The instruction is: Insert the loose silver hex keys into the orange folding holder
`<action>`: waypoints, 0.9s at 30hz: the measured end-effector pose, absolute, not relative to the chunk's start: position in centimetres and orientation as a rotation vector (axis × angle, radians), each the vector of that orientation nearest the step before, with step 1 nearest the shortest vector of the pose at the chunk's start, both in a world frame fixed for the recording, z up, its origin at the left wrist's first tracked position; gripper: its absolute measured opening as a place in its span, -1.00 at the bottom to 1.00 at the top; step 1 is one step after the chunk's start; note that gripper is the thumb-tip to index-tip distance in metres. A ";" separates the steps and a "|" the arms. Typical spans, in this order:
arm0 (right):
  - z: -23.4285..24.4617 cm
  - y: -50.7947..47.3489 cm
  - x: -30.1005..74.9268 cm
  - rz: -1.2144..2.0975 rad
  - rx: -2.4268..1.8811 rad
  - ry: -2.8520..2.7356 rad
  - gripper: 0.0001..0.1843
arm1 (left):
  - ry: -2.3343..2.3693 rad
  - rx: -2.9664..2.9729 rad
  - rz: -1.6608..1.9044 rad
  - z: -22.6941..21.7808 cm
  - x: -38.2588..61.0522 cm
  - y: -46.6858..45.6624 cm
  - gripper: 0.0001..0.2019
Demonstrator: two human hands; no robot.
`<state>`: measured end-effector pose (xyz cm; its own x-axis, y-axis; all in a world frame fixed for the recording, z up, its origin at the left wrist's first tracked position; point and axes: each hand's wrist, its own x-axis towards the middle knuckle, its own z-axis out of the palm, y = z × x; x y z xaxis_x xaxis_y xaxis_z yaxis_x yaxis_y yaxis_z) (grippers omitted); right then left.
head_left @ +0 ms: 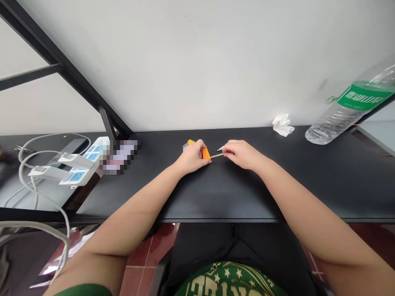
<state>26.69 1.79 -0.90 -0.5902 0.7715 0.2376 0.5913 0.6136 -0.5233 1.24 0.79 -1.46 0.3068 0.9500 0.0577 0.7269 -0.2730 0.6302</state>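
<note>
My left hand [194, 158] is closed around an orange piece [206, 154], whose slanted end shows between thumb and fingers. Behind the knuckles, another bit of orange and several thin dark and silvery rods [185, 146] stick out; the hand hides how they join. My right hand [242, 153] pinches a thin, pale, metal-looking rod [217, 155] by its right end. The rod's left end meets the orange piece; whether it sits inside cannot be seen. A few short silvery rods [220, 148] lie on the black table just behind my right fingertips.
A large clear bottle [333, 117] with a green label stands at right, near a crumpled white tissue [283, 125]. At left are a white power strip [89, 160] with plugs and cables, a dark phone [72, 150] and a blurred-out item [121, 157]. A black frame [77, 86] rises there.
</note>
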 end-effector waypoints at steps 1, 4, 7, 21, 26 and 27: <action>-0.9 1.8 26.7 0.593 -1.099 -2.376 -0.83 | 1.486 2.077 0.606 -1.4 1.2 0.7 -0.58; -0.8 1.7 26.5 0.914 -1.215 -2.235 -0.88 | 1.470 2.101 0.635 -1.4 1.3 0.5 -0.56; -1.0 1.4 25.6 1.331 -1.228 -2.040 -0.91 | 1.388 2.176 0.652 -1.4 1.7 0.1 -0.58; -2.6 3.8 27.8 0.355 -1.559 -2.369 -0.80 | 1.426 2.153 0.604 -1.3 1.6 0.2 -0.60; -2.6 3.8 27.4 0.273 -1.569 -2.403 -0.76 | 1.423 2.147 0.596 -1.4 1.6 0.3 -0.59; -2.5 3.8 27.2 0.261 -1.575 -2.408 -0.76 | 1.419 2.150 0.597 -1.4 1.6 0.3 -0.59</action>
<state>27.24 3.78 -2.46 -0.3836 0.9168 0.1113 0.8717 0.3992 -0.2842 1.57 0.27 -1.40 0.3633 0.9274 0.0888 0.7117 -0.3378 0.6160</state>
